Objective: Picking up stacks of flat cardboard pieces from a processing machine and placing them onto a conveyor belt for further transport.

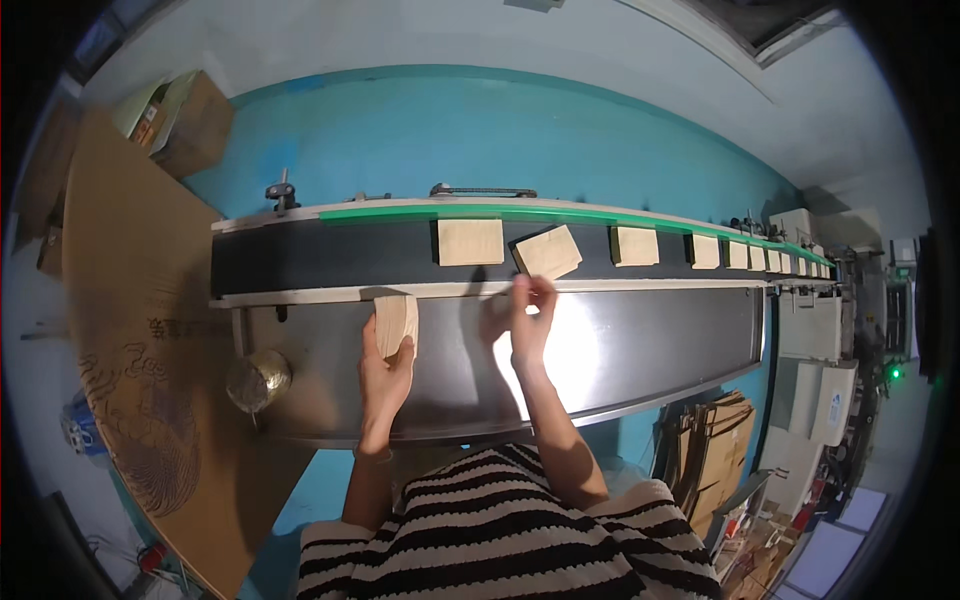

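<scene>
My left hand is closed round a stack of thin beige paper sheets, held upright above a shiny metal table. Thumb and fingers press it from either side. My right hand is at the near edge of a dark conveyor belt, its fingers bent and a gap showing between them. Just beyond its fingertips, a similar stack lies askew on the belt; whether they touch it is unclear. To its left lies another beige stack, and to its right a third, both roughly straight.
Several more stacks line the belt toward the far right. A green guide strip runs along its far side. The metal table lies on my side. A round gold-coloured object and large cardboard stand left; flattened cartons lean right.
</scene>
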`<state>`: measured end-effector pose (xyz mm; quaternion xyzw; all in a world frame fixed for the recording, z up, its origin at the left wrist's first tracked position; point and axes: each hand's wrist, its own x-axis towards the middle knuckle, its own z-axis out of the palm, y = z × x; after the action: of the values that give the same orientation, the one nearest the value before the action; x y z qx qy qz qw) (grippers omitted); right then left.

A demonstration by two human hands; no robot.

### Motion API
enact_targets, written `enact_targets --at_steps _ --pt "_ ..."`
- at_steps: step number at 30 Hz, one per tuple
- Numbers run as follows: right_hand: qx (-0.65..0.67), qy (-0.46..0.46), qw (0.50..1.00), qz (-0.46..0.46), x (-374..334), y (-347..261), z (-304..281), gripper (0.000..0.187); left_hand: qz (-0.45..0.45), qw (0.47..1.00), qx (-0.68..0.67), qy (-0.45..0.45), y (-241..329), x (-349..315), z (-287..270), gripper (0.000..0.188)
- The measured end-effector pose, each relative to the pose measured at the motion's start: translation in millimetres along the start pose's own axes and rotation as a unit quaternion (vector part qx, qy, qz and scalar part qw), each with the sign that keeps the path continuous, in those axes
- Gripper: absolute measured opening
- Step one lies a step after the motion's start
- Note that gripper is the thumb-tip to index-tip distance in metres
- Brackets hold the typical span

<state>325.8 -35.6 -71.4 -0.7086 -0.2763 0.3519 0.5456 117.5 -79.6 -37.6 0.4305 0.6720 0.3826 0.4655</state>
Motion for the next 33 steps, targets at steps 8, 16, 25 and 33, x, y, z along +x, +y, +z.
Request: enact_targets --at_steps 8,16,25,33 --pt "0.114 0.13 0.984 0.045 37 -4 -30 0.064 0.024 0.996 0.079 -0.035 24 6 34 0.061" --pt "-0.159 0.023 0.981 -0.11 60 -27 -57 0.047 0.017 0.998 0.051 -0.043 13 8 36 0.064" --pt "-0.093 -0.268 0.957 0.055 -50 -32 50 0.045 -0.011 0.98 -0.172 -0.102 6 3 16 0.068" --pt "-0.124 -0.305 0.943 0.049 -46 -32 21 0.044 -0.071 0.994 0.049 -0.061 19 13 15 0.048"
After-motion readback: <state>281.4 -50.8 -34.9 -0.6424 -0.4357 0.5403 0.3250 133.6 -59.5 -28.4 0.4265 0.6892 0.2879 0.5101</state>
